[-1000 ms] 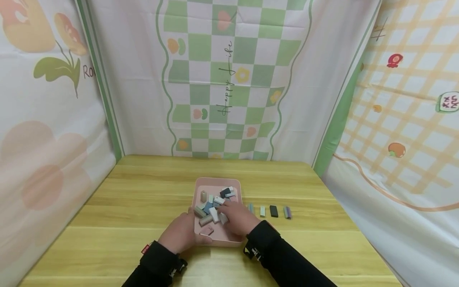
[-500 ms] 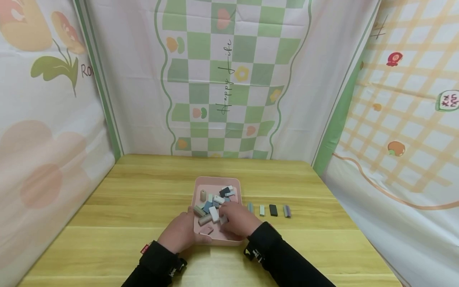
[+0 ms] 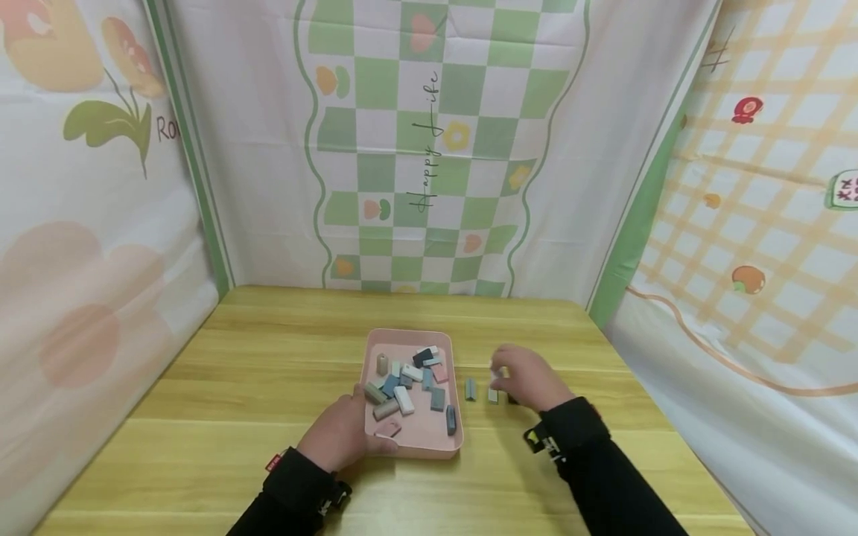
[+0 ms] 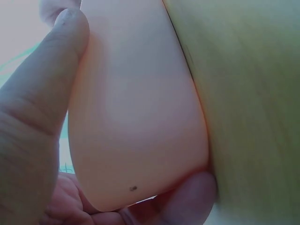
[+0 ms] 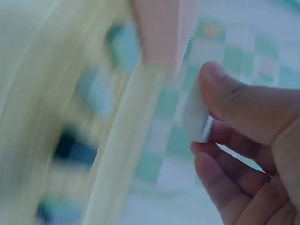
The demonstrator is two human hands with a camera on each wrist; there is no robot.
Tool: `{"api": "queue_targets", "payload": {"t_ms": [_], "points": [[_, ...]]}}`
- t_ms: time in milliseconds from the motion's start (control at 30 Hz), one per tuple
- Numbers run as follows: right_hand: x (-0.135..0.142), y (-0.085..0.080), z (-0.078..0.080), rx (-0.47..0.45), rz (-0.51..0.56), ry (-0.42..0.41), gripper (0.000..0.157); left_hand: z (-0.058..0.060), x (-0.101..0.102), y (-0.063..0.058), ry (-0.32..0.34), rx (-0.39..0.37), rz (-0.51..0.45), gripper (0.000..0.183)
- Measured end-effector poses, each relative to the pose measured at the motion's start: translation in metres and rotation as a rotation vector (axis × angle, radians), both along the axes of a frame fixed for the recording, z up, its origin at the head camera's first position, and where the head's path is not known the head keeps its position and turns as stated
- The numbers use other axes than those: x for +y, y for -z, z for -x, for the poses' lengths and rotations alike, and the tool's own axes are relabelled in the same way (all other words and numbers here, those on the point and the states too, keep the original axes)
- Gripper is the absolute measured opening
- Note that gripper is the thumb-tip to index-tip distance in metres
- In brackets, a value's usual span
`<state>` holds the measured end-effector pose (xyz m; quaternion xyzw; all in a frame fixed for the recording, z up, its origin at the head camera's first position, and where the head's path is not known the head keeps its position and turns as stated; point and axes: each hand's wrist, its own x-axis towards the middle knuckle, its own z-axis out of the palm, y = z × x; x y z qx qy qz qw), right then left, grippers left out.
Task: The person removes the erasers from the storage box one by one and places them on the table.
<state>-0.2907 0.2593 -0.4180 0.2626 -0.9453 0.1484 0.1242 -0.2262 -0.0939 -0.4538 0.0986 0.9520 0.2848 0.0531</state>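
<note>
The head view suggests early work, most blocks (image 3: 404, 400) in the tray (image 3: 418, 438), a short row (image 3: 471, 389) beyond its right edge on the counter (image 3: 281, 372); the left wrist shows the left hand (image 3: 343, 433) gripping the tray, the right wrist the right hand (image 3: 532, 380) pinching a pale block (image 5: 195, 115).

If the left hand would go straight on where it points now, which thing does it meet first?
The pink tray, which the left hand grips at its near left corner. Inside it, the olive-beige block looks next in line, though depth is hard to judge.
</note>
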Motion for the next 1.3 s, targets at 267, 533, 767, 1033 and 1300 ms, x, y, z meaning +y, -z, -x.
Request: {"api": "queue_targets", "payload": {"t_ms": [267, 533, 767, 1033, 1300], "points": [[0.079, -0.002, -0.003, -0.132, -0.071, 0.185, 0.016, -0.001, 0.000, -0.004, -0.007, 0.001, 0.006, 0.135], [0.110, 0.013, -0.006, -0.193, -0.080, 0.210, 0.017, -0.002, 0.001, -0.008, -0.012, -0.003, 0.000, 0.133], [0.121, 0.030, -0.005, -0.292, -0.046, 0.229, 0.025, -0.003, 0.002, -0.006, -0.012, -0.017, -0.018, 0.132], [0.118, 0.030, 0.000, -0.263, -0.062, 0.219, 0.034, 0.000, 0.002, -0.003, -0.018, -0.015, -0.011, 0.131], [0.111, 0.023, -0.004, -0.366, -0.087, 0.259, 0.024, 0.000, 0.002, -0.002, -0.008, -0.019, -0.023, 0.130]]}}
